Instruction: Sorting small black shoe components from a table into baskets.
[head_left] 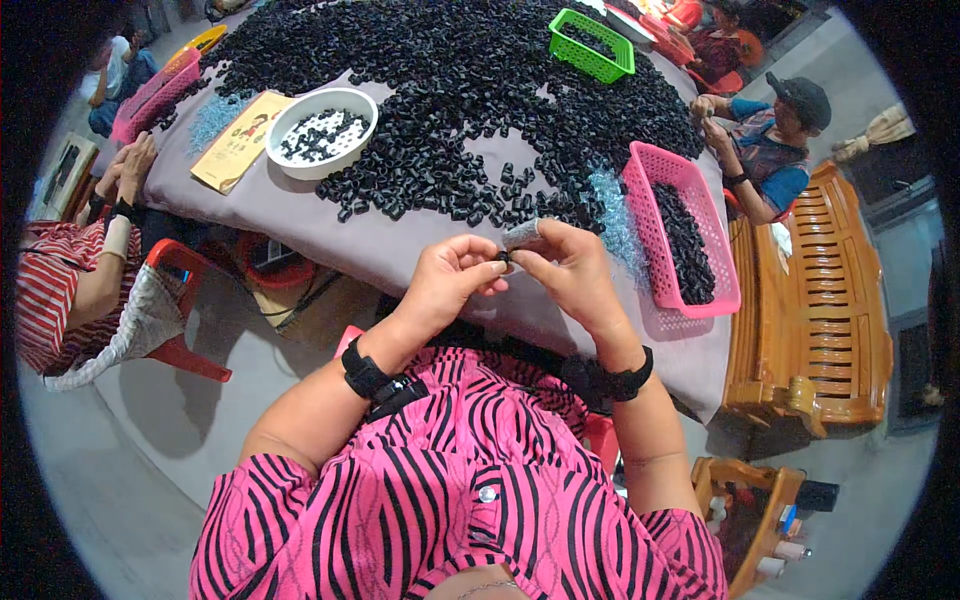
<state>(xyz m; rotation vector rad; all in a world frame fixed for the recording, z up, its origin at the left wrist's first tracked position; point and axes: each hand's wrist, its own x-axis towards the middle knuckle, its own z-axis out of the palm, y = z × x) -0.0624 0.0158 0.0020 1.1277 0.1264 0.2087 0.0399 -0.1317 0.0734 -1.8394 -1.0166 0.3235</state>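
Note:
My left hand (452, 277) and my right hand (572, 272) meet in front of my chest, just off the table's near edge. Both pinch one small black plastic piece (504, 257) between thumbs and fingertips; its exact kind is too small to make out. A grey cover (521, 235) wraps a finger of my right hand. Beyond my fingers, a broad heap of small black plastic pieces (450, 130) spreads over the cloth-covered table (390, 228). Small clear bluish parts (612, 215) lie to the right of the hands, beside a pink basket (727, 270) holding more black pieces.
On the left stand a round white bowl (365, 148) with black pieces and a yellow booklet (225, 165). A green basket (625, 68) sits far right. Other people work around the table, one at the left (70, 290), another at the right (770, 150) near a wooden bench (830, 300).

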